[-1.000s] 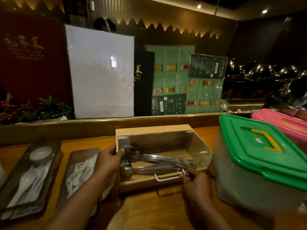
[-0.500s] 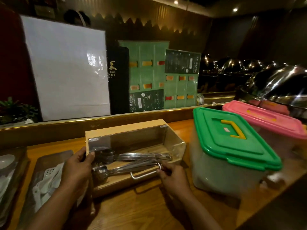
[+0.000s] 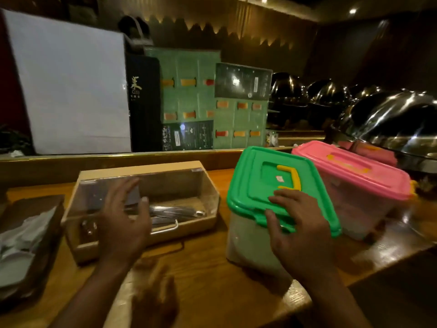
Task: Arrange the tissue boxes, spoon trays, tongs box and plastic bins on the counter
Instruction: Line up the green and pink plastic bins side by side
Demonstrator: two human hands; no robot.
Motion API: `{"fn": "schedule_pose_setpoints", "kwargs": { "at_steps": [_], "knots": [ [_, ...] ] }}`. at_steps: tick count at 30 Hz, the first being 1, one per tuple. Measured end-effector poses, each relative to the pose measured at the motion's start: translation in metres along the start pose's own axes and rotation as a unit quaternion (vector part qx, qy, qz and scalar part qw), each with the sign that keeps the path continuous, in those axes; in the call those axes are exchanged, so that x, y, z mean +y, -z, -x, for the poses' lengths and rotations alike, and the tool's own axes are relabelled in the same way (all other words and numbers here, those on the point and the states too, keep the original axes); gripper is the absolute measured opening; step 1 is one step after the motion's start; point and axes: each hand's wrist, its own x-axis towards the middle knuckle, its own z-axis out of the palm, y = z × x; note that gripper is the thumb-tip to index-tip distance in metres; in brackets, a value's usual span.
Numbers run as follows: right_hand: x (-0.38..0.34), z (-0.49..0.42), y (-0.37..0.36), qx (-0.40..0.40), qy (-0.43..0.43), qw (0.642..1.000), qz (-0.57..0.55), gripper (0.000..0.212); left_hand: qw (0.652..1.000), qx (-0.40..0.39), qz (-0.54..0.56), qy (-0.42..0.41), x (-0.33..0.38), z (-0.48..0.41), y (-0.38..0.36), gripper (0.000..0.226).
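Sits mid-counter [image 3: 212,275]: tongs box [image 3: 142,209], wooden, clear sloped lid, metal tongs [image 3: 175,213] inside, back edge near the raised ledge [image 3: 118,159]. Just right of box, a narrow strip of bare wood, then green-lidded bin [image 3: 279,200], tilted, pink-lidded bin [image 3: 354,181] touching behind. Left of box, spoon tray [image 3: 26,237] close beside. In front of box, open wood up to the near edge. Left hand [image 3: 123,223] now off the box, fingers spread, holding nothing. Right hand [image 3: 300,230] moved from box handle to green lid's front rim, fingers splayed, resting on it.
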Motion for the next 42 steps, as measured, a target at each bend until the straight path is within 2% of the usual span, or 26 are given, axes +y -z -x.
{"fn": "schedule_pose_setpoints", "kwargs": {
  "at_steps": [3, 5, 6, 10, 15, 18, 21, 29, 32, 35, 38, 42],
  "knots": [
    [0.065, 0.013, 0.019, 0.02, -0.085, 0.995, 0.044, 0.043, 0.991, -0.112, 0.075, -0.017, 0.05, 0.03, -0.057, 0.05],
    [0.092, 0.019, 0.024, -0.002, -0.14, 0.99, -0.01, 0.061, 0.967, -0.219, 0.123, 0.032, 0.073, 0.049, -0.091, 0.062],
    [0.099, 0.019, 0.025, -0.012, -0.148, 0.988, -0.042, 0.066, 0.955, -0.249, 0.151, 0.054, 0.081, 0.057, -0.107, 0.068],
    [0.114, 0.015, 0.022, -0.06, -0.124, 0.986, -0.09, 0.08, 0.955, -0.211, 0.19, 0.087, 0.09, 0.075, -0.138, 0.084],
    [0.162, -0.011, 0.02, -0.136, -0.09, 0.973, -0.162, 0.078, 0.972, -0.167, 0.153, 0.062, 0.096, 0.083, -0.152, 0.067],
    [0.189, -0.035, 0.013, -0.178, -0.09, 0.959, -0.199, 0.082, 0.97, -0.171, 0.154, 0.079, 0.101, 0.08, -0.168, 0.069],
    [0.205, -0.052, 0.0, -0.187, -0.093, 0.955, -0.212, 0.085, 0.967, -0.175, 0.146, 0.109, 0.103, 0.069, -0.182, 0.075],
    [0.227, -0.08, -0.025, -0.187, -0.111, 0.952, -0.215, 0.081, 0.976, -0.161, 0.097, 0.107, 0.103, 0.049, -0.212, 0.08],
    [0.228, -0.082, -0.018, -0.205, -0.095, 0.952, -0.206, 0.079, 0.988, -0.135, 0.038, 0.061, 0.107, 0.047, -0.212, 0.069],
    [0.235, -0.091, 0.005, -0.218, -0.029, 0.956, -0.197, 0.054, 0.993, -0.087, -0.059, -0.051, 0.127, 0.045, -0.217, 0.063],
    [0.262, -0.104, 0.041, -0.178, -0.016, 0.974, -0.141, 0.047, 0.985, -0.071, -0.035, -0.155, 0.162, 0.053, -0.235, 0.047],
    [0.321, -0.132, 0.094, -0.084, 0.013, 0.995, -0.048, 0.036, 0.962, -0.115, 0.02, -0.247, 0.205, 0.076, -0.285, 0.032]
  ]
}}
